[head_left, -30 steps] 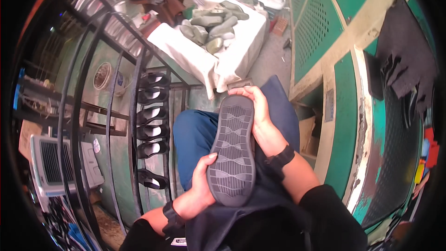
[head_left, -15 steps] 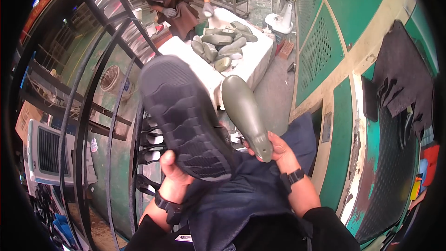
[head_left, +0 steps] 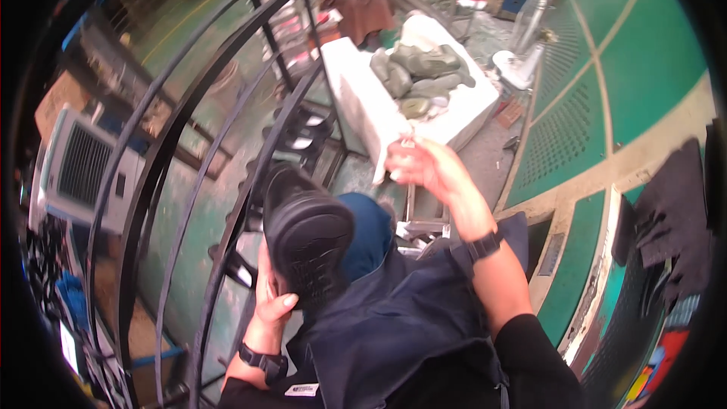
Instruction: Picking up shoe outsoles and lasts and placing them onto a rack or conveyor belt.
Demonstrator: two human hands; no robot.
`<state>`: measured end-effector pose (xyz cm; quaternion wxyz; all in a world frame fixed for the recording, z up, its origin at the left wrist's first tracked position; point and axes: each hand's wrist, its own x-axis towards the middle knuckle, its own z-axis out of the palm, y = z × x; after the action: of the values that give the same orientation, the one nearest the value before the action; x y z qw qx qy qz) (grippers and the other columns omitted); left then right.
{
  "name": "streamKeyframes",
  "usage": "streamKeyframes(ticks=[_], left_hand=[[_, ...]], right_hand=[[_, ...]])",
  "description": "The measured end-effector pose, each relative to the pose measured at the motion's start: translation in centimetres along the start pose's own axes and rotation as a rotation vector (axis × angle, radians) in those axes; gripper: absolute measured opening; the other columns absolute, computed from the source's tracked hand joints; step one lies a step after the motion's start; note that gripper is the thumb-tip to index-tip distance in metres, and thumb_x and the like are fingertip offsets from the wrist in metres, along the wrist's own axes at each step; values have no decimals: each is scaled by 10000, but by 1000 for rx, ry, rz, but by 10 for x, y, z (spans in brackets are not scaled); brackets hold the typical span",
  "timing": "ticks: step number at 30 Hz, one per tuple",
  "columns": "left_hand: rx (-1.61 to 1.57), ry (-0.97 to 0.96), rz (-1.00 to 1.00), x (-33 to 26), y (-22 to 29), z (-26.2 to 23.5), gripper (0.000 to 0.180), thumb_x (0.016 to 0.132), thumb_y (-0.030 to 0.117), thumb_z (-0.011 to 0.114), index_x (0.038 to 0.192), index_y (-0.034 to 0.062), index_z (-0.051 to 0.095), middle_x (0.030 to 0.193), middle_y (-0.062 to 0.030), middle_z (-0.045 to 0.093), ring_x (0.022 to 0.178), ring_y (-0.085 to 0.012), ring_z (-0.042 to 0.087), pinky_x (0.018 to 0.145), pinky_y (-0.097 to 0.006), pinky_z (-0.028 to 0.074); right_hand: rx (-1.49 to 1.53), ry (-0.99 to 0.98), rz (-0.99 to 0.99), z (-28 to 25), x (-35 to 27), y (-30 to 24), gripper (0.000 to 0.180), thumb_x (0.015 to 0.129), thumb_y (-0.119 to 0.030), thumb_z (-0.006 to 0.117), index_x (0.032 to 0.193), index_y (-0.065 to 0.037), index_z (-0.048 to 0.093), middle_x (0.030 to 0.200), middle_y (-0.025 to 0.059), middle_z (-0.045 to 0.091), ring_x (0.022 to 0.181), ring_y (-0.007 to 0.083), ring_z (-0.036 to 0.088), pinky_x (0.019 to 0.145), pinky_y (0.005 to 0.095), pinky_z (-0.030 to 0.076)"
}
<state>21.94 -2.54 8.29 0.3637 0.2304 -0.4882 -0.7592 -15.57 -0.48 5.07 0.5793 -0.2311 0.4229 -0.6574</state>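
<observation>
A black shoe (head_left: 312,238) with a patterned sole is gripped in my left hand (head_left: 274,295), its thumb resting along the heel end. The toe points away from me, beside the black metal rack. My right hand (head_left: 428,165) reaches forward near the front edge of a white-covered table (head_left: 356,95). Its fingers are loosely bent and apart, somewhat blurred, with no shoe last in them. On the table lies a heap of olive-green shoe lasts (head_left: 424,68).
Curved black bars of the rack (head_left: 182,121) rise at my left, with several dark shoes (head_left: 303,132) on it. A person in a brown apron (head_left: 360,4) is beyond the table. A white fan (head_left: 526,45) and green machine panels (head_left: 644,53) stand to the right.
My right hand has let go of the green shoe last and moved forward toward the table. My left hand has lowered and tilted the shoe. The view has shifted.
</observation>
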Motion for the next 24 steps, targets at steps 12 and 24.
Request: streamKeyframes(ticks=[12, 24], left_hand=[[789, 80, -54, 21, -6, -46, 328, 915, 278, 730, 1048, -9, 644, 841, -84, 656, 794, -113, 582, 711, -328, 499], [1591, 318, 135, -8, -137, -244, 288, 907, 315, 661, 914, 30, 621, 875, -180, 658, 922, -395, 632, 867, -493, 481]], right_hand=[[-359, -247, 366, 154, -52, 109, 477, 1040, -189, 514, 1479, -7, 461, 1481, 127, 500, 1323, 234, 530, 958, 378, 549], [-397, -176, 377, 99, -58, 87, 358, 1029, -179, 532, 1320, 18, 600, 1194, 165, 689, 1016, 275, 716, 839, 344, 572]])
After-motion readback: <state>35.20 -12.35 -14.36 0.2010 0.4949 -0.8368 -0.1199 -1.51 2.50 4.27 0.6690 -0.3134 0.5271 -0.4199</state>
